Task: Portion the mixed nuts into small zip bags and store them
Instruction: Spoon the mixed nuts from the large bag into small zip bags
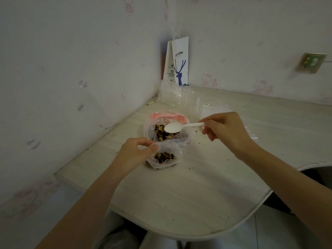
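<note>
Small zip bag and larger bag, both open, held mixed nuts.
The small one stood nearer, a shallow dark heap inside; the larger, pink-trimmed, sat just behind, touching it, an empty white spoon above its mouth.

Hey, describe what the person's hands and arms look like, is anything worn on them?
The left forearm and right forearm are bare to the frame edge, no sleeve showing. The left hand and right hand wear no gloves; no ring, watch or bracelet is visible.
</note>
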